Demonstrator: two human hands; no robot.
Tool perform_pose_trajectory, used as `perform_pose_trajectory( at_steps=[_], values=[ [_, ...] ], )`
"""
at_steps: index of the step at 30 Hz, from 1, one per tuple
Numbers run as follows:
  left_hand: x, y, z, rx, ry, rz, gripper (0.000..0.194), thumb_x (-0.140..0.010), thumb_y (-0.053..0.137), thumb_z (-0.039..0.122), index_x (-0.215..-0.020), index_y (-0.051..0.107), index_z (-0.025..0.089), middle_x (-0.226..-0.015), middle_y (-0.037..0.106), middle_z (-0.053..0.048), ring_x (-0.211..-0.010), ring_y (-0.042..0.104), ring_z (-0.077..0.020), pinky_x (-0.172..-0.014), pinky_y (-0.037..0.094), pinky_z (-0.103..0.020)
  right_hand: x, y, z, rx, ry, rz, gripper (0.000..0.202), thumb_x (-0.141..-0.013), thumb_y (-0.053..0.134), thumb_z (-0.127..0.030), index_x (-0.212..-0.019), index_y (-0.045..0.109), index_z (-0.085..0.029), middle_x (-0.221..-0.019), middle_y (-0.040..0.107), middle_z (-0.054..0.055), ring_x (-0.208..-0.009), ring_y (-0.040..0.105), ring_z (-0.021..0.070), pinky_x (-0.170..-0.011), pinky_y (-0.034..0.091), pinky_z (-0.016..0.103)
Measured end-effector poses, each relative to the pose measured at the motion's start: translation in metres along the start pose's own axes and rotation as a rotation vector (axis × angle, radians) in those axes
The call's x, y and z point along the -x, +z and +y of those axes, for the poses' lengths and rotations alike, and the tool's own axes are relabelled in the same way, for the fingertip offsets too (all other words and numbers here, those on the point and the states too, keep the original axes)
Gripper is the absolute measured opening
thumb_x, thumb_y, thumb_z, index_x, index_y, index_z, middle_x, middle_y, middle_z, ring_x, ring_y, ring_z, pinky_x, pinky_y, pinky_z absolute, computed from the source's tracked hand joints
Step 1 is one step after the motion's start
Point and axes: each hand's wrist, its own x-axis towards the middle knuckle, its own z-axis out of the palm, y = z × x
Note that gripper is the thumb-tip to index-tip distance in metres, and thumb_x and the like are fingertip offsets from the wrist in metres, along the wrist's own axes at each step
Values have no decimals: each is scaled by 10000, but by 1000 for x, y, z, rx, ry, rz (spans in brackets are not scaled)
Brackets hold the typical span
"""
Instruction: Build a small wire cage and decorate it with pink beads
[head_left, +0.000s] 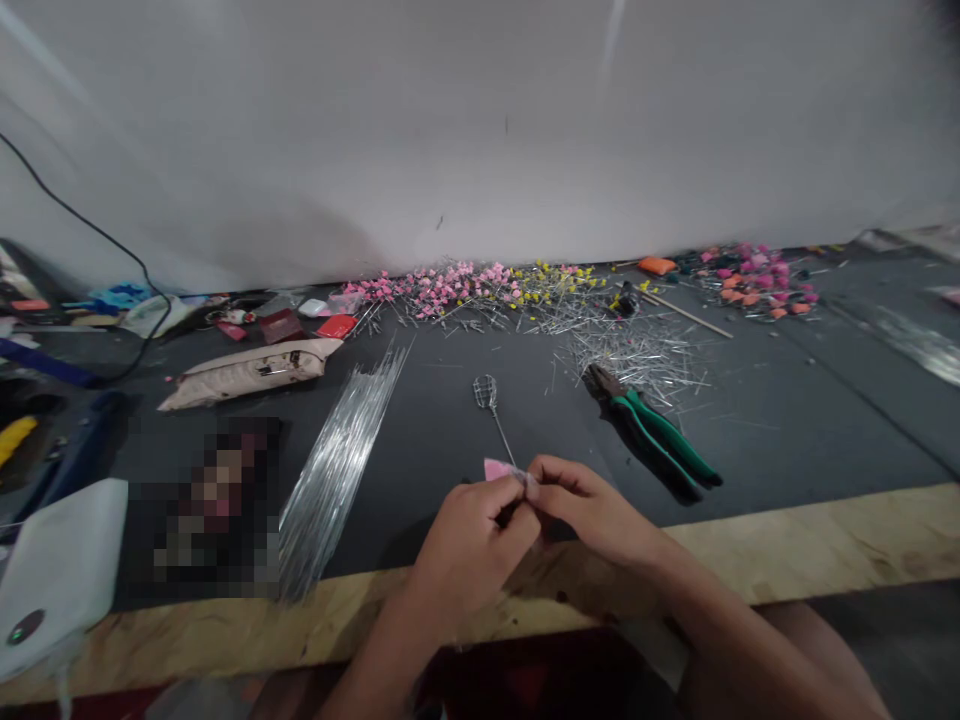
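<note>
Near the table's front edge my left hand (480,535) and my right hand (589,505) meet, fingers closed in a pinch. Between their fingertips is a small pink piece (496,469), thin and flat-looking, with a clear-looking part by the right fingertips. Most of it is hidden by the fingers. Just beyond lies a small wire cage on a stem (486,393). Its stem runs down to the pink piece; whether they touch I cannot tell. To the right rest pliers with green and black handles (667,435), their jaws by a heap of short wires (637,355).
A bundle of long straight wires (341,465) lies to the left, beside a beige pouch (251,373). Pink flower stems (457,288), yellow ones (555,282) and a pink-orange bunch (761,280) line the wall. A white power bank (64,570) with a cable sits front left.
</note>
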Motion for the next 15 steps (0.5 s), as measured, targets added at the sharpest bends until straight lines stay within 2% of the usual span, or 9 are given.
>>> perform_pose_trajectory(
  at_steps=[3,6,11,15],
  values=[
    [4,-2,3,152,-24,-27,240,-772,390,163,-548,473,173,-515,455,45,-506,393,-89,-500,290,-219,8,6,-5,20,36,-20,290,-841,494,-404,-664,462,-176,-542,487,-44,-498,452,78,-491,359,207],
    [8,-2,5,398,-65,-78,250,-727,393,130,-527,537,170,-508,514,35,-508,462,-93,-512,343,-207,16,11,-7,62,16,-26,329,-845,488,-427,-638,456,-173,-529,475,-45,-483,435,69,-475,339,197],
    [10,6,2,807,-69,-97,195,-649,461,157,-463,517,171,-428,443,45,-421,408,-81,-450,342,-200,22,14,-6,6,-14,-70,337,-844,484,-446,-640,426,-183,-525,460,-48,-457,400,64,-452,319,197],
    [10,12,-4,966,-77,-109,143,-611,499,178,-471,519,166,-472,505,21,-443,441,-93,-461,366,-216,25,13,-7,69,-69,-85,340,-853,475,-434,-635,433,-175,-544,446,-41,-485,393,64,-457,304,195]
  ],
)
